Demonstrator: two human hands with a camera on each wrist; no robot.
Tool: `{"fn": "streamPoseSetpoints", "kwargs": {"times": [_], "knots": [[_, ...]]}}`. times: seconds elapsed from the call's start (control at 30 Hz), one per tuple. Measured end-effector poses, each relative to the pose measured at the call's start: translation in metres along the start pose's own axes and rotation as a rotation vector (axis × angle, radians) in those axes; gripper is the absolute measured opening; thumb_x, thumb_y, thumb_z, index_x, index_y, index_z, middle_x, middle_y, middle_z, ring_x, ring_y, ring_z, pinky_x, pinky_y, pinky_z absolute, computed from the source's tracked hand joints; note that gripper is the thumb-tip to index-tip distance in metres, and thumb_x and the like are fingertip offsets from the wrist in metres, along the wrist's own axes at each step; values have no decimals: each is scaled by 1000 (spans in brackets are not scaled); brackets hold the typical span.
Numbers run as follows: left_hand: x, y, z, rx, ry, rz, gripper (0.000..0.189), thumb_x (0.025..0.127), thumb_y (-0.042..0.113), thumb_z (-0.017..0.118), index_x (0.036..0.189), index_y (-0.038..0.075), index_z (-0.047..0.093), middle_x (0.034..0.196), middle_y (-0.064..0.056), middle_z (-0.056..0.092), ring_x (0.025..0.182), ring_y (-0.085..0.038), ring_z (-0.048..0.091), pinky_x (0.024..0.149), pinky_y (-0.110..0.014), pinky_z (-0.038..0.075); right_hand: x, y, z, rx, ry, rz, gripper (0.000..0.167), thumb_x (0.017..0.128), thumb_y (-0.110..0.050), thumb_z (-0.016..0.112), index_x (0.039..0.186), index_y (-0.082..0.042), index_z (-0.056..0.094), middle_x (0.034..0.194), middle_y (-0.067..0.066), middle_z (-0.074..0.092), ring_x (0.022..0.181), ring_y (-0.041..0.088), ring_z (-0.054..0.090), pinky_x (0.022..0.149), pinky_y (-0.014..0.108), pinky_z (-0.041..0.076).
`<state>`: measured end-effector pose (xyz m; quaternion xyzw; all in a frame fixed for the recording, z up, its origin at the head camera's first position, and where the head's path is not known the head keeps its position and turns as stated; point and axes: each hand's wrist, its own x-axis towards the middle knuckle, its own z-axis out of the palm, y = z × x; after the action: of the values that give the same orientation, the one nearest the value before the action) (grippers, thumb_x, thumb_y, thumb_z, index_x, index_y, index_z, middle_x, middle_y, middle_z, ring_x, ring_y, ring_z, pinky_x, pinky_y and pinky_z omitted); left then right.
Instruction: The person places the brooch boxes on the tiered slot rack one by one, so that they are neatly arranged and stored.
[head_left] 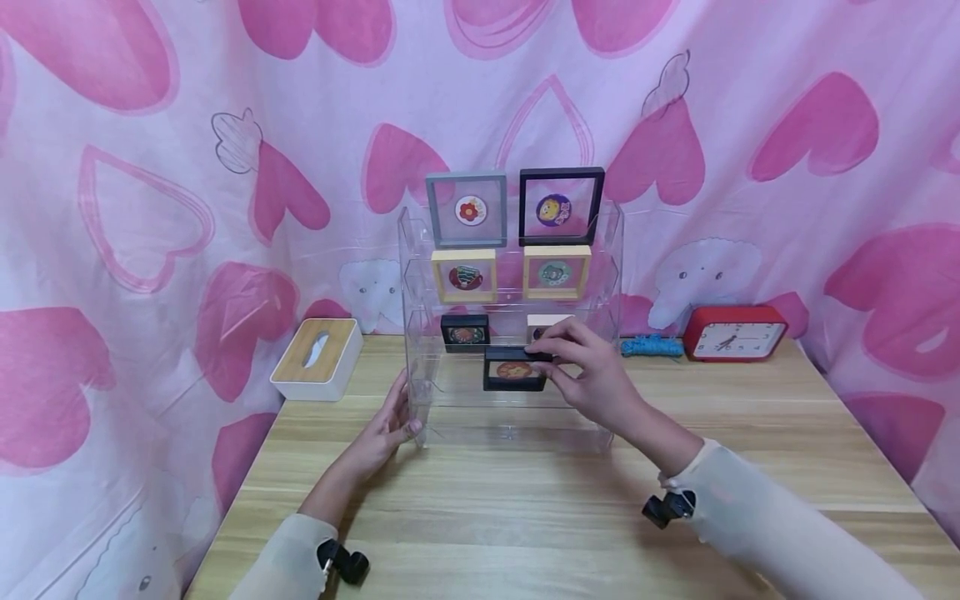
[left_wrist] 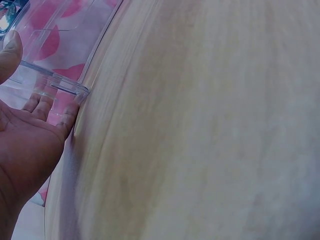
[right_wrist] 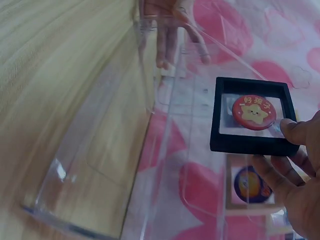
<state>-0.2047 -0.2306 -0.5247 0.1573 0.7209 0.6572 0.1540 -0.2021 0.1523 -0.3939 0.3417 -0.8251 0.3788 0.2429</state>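
Observation:
My right hand [head_left: 588,371] pinches the right edge of a small black display frame [head_left: 514,386], thumb on one side and fingers on the other. Inside that frame is a red round badge with a yellow star [right_wrist: 254,113]. The frame is held tilted in front of the lower tiers of a clear acrylic stepped stand [head_left: 487,417]. My left hand [head_left: 382,429] rests against the stand's left side panel, with its fingers extended along the outside and the thumb by the front edge. In the left wrist view, that palm [left_wrist: 30,145] faces the clear panel.
Higher tiers hold a grey frame [head_left: 429,208], a black frame [head_left: 600,208], two light wooden frames [head_left: 437,279] and a small dark frame [head_left: 465,321]. A tissue box [head_left: 341,379] stands left; a blue bundle [head_left: 651,346] and a red clock [head_left: 697,333] stand right.

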Motion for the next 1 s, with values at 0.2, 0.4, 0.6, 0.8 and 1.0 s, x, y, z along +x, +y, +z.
{"fn": "streamPoseSetpoints", "kwargs": {"times": [0.2,0.4,0.6,0.8,1.0], "knots": [[0,0,1,-15,6,-10,94,114,1,50,177,44,-5,188,-17,-5,174,-45,-6,138,-67,-4,4,1,20,-69,1,-30,31,92,3,87,117,-13,85,117,5,68,101,18,72,77,33,67],[0,2,1,2,-5,15,93,113,1,49,178,38,-6,187,-22,-6,172,-49,-5,138,-69,-2,6,0,37,-81,-15,-25,26,95,1,84,118,-10,84,118,9,67,104,21,73,79,35,67],[0,3,2,7,10,-13,94,113,2,50,177,44,-4,188,-18,-5,173,-46,-5,139,-67,-3,5,-2,55,-45,-30,-28,28,96,6,81,120,-7,83,121,11,66,107,23,73,83,33,68],[0,2,2,12,19,-20,93,114,3,51,177,43,-4,188,-17,-5,174,-45,-5,139,-67,-4,4,-5,68,-69,-57,-5,34,97,8,78,126,-8,82,125,11,65,114,26,73,90,33,69],[1,1,1,15,17,-23,92,114,6,51,178,41,-5,187,-18,-6,173,-46,-7,138,-67,-5,5,-8,72,-131,-85,-35,44,96,12,73,134,-9,80,132,15,65,120,29,69,91,36,68]]}}
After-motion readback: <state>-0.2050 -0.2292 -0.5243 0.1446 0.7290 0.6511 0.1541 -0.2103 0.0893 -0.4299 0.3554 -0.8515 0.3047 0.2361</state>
